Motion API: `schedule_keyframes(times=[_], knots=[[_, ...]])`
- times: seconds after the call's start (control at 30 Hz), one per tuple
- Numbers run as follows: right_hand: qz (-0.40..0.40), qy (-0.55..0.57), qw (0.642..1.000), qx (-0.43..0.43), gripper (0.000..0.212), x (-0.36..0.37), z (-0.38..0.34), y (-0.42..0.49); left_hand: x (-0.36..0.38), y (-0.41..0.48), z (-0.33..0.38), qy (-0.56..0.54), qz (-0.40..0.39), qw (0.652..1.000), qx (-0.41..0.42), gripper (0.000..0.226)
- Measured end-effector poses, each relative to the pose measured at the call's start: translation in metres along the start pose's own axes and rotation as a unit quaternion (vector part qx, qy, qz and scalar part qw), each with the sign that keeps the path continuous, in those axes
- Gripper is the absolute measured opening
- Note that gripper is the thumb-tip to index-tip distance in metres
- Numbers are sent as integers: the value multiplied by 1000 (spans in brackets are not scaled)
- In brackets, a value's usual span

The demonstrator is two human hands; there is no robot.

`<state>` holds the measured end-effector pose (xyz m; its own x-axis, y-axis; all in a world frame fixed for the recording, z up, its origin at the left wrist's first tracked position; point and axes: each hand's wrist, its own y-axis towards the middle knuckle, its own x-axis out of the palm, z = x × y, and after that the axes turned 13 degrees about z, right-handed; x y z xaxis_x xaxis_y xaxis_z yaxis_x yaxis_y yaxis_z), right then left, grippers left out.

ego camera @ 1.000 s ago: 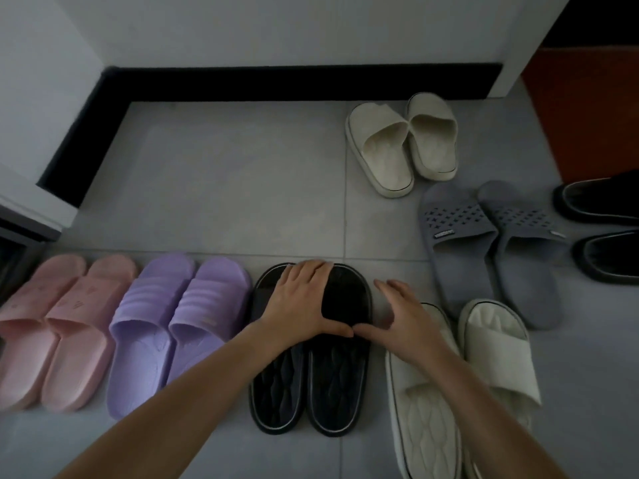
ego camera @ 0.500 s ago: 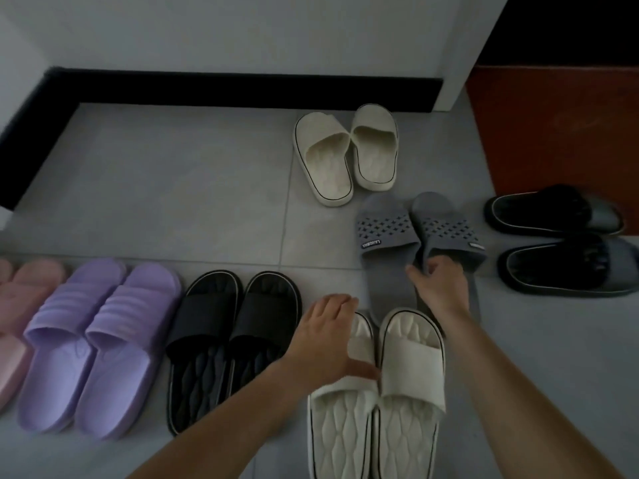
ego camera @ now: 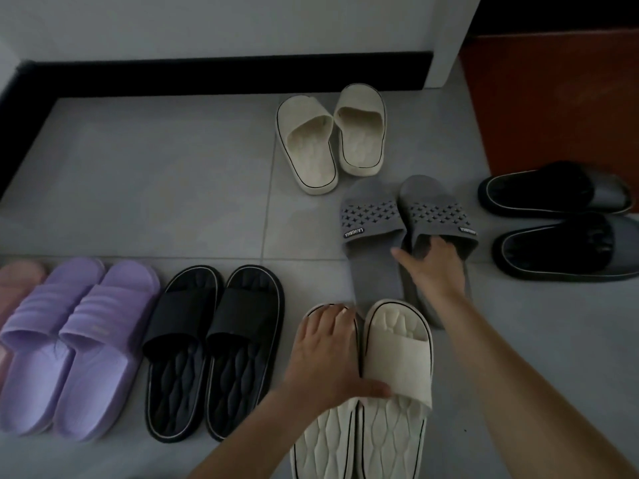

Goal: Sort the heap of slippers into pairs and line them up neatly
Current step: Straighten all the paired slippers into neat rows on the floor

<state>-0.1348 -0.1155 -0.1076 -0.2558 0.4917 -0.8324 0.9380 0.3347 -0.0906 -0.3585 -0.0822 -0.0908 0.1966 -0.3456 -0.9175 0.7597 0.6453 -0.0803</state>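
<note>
A row of pairs runs along the front of the tiled floor: a pink slipper (ego camera: pixel 17 285) at the left edge, a purple pair (ego camera: pixel 76 344), a black pair (ego camera: pixel 214 350) and a cream pair (ego camera: pixel 390 382). My left hand (ego camera: pixel 328 357) lies flat over the strap of the left cream slipper, its thumb on the right one's strap. My right hand (ego camera: pixel 432 267) reaches into the grey pair (ego camera: pixel 377 236) behind, fingers tucked under the strap of the right grey slipper.
A second cream pair (ego camera: pixel 332 136) lies farther back near the black skirting. Another black pair (ego camera: pixel 560 223) lies sideways at the right, beside a red-brown floor area (ego camera: pixel 560 98). A white wall corner (ego camera: pixel 449 39) stands at the back right.
Both hands have left the black pair. The left hand settled on the cream pair, and the right hand reached on to the grey pair. The view swung to the right.
</note>
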Motion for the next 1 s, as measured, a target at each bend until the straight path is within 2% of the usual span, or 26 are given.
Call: schedule_keyframes(times=[0.1, 0.17, 0.27, 0.37, 0.43, 0.57, 0.63, 0.77, 0.93, 1.0], knots=[[-7, 21, 1000, 22, 53, 9, -14, 7, -2, -16, -1, -25, 1, 999, -40, 124], [0, 33, 999, 20, 45, 14, -13, 8, 1, -29, 0, -9, -23, 999, -34, 125], [21, 21, 1000, -5, 45, 14, -9, 7, 5, -34, 11, 29, -55, 998, -3, 120], [45, -3, 998, -45, 42, 14, -9, 8, 7, -19, 22, 70, -29, 996, 56, 106], [63, -10, 996, -67, 42, 13, -9, 12, 14, -13, 26, 76, -43, 993, 77, 100], [78, -11, 993, -84, 45, 1, -1, 24, 20, -20, 26, 76, -62, 994, 44, 95], [94, -21, 992, -85, 39, -9, 6, 32, 21, -24, 26, 63, -49, 996, 36, 94], [150, -7, 984, -98, 33, -44, 23, 48, 24, -25, 26, 62, 25, 997, 38, 80], [230, 54, 968, -88, 41, -108, 73, 39, 28, -11, 25, 30, -33, 999, 15, 78], [246, 50, 966, -64, 47, -125, 107, 21, 28, 1, 23, 29, -27, 999, 1, 78]])
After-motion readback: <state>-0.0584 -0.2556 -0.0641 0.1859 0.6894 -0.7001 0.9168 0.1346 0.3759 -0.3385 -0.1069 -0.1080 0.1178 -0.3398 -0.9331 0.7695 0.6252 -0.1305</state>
